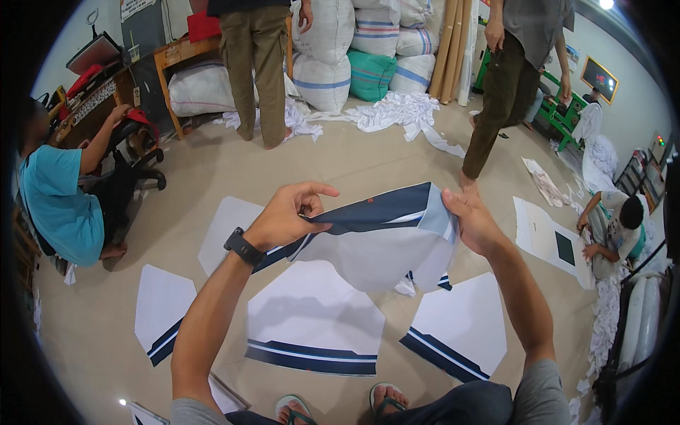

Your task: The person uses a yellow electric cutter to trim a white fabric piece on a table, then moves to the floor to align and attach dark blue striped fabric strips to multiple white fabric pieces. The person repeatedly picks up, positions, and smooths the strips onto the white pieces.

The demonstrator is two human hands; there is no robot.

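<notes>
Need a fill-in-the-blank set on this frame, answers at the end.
The left hand and right hand hold a white fabric panel with a navy band ____ the beige floor.
A black watch is on the person's ____ wrist.
The odd-coloured sack among the white woven sacks is ____.
A standing person in a grey shirt is toward the picture's ____ side.

Missing words: above; left; green; right

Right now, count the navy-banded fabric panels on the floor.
4: left panel, centre panel, right panel, rear panel partly behind the left hand; others may be hidden.
</notes>
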